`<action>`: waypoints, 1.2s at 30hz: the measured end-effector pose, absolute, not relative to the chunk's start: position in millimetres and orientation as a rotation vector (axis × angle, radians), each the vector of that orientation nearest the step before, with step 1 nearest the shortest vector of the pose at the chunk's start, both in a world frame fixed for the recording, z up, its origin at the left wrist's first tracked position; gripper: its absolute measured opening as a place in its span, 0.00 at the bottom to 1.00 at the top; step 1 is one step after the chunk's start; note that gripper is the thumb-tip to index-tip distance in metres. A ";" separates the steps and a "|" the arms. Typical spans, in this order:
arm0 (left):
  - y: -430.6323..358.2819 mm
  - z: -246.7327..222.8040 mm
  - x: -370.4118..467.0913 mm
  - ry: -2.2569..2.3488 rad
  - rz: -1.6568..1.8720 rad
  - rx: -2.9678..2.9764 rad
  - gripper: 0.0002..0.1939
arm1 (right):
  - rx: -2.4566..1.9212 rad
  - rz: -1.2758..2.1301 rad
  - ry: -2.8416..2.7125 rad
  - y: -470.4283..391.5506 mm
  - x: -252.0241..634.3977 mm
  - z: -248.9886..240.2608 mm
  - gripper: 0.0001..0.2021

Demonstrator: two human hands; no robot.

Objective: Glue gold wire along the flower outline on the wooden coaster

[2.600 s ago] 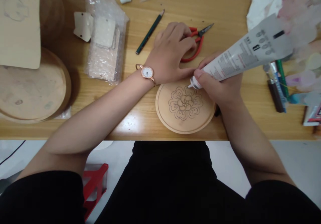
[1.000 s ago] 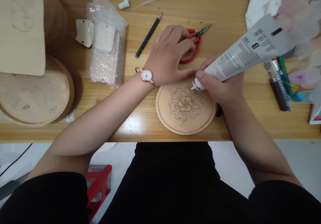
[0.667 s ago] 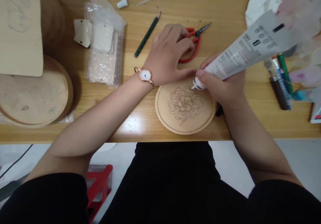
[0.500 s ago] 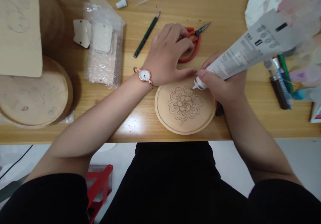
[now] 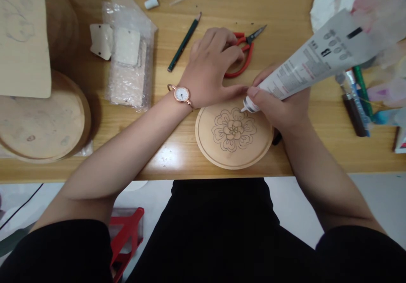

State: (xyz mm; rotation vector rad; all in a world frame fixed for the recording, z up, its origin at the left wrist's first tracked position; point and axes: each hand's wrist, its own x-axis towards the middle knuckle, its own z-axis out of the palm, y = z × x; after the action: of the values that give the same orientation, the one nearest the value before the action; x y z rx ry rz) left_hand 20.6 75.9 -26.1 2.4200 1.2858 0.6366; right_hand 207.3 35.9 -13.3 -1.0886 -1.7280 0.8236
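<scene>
Wood-grain tabletop (image 5: 282, 8) fills the head view, and if 12 is its far edge, the round disc (image 5: 234, 136) sits near 6, close to the front edge. Taking the disc as the dial now: the right hand (image 5: 288, 109), at about 3, is wrapped around a white tube (image 5: 312, 65), nozzle pointing at roughly 1 o'clock on the flower drawing (image 5: 234, 127). Can't tell if the tip actually touches. At 11, the left hand (image 5: 214, 69) is loosely curled, gripping nothing I can see, its fingers right by the red-handled snips (image 5: 248, 41) and its thumb reaching over to the right thumb. Pencil (image 5: 184, 42) lies beyond it. Progress-wise, the outline looks done all the way round. Middle petals seem a touch darker, but no idea if anything's on them. Outer petals look plain, so I'd guess most of that ring is left.
</scene>
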 end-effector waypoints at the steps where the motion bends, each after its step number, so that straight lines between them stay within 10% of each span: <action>1: 75.5 -24.4 20.4 1.288 0.613 2.413 0.30 | -1.091 0.825 -1.729 36.0 207.4 -13.5 0.05; 36: 76.1 -29.1 21.5 1.296 0.671 2.430 0.27 | -1.116 0.759 -1.696 37.9 209.4 -18.2 0.06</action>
State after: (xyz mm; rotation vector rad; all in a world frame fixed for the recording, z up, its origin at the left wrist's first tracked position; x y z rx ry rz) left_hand 21.5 76.1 -29.1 2.4296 1.2956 0.6708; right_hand 209.4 37.9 -18.2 -1.1163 -1.6964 0.7586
